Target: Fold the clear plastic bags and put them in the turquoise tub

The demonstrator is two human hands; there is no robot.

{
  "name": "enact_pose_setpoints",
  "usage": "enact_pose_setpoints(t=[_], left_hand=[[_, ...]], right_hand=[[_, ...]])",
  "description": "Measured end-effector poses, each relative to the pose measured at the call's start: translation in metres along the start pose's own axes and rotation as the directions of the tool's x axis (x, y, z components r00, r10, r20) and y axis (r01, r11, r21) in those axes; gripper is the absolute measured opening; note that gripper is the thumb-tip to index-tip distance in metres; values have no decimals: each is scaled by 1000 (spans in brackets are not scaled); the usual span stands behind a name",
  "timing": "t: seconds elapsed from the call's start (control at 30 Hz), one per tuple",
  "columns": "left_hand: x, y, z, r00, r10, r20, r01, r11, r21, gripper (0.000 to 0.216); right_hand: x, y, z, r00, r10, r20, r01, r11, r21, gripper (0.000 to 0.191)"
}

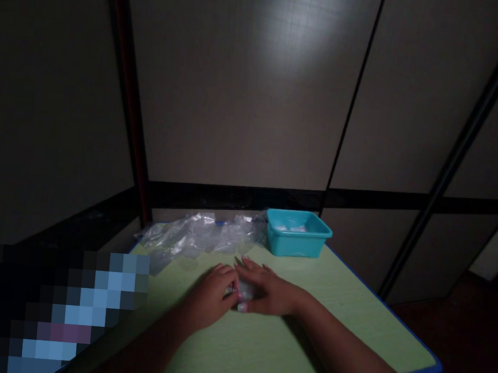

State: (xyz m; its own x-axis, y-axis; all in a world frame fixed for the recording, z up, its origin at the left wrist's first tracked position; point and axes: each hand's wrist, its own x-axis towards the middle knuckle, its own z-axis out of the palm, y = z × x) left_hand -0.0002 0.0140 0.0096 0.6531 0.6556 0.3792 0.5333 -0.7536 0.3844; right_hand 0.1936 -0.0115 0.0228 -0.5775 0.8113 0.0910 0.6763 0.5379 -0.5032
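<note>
Both my hands rest together on the green tabletop (261, 354) in the middle of the head view. My left hand (212, 298) has its fingers curled and pinched on a small clear plastic bag (244, 292) with something pale in it. My right hand (266, 291) lies over the same small bag, fingers pressed on it and thumb underneath. Most of the bag is hidden between the two hands.
A pile of clear plastic bags (193, 237) lies at the table's far left edge. A teal plastic tub (297, 233) stands at the far edge, right of the pile. The table has a blue rim. Grey wall panels stand close behind. A blurred patch covers the lower left.
</note>
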Motion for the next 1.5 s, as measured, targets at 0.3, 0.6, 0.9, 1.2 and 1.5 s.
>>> enact_pose_setpoints(t=[0.3,0.6,0.9,1.2,1.5], left_hand=[[-1,4,1,999,-36,29,33,995,94,19],[-1,6,0,996,-87,23,82,982,170,30],[-4,3,5,997,-53,-46,62,978,198,33],[-6,-3,8,995,-93,-46,101,972,214,39],[-5,-11,10,980,-184,71,163,958,237,57]], right_hand=[[8,20,1,938,77,-338,-89,996,-22,44],[3,-6,3,994,107,-15,-108,984,-145,50],[-6,-13,9,993,100,70,-81,968,-237,59],[-7,-6,2,959,281,27,-261,919,-296,65],[-8,-7,-1,970,217,105,-191,958,-213,61]])
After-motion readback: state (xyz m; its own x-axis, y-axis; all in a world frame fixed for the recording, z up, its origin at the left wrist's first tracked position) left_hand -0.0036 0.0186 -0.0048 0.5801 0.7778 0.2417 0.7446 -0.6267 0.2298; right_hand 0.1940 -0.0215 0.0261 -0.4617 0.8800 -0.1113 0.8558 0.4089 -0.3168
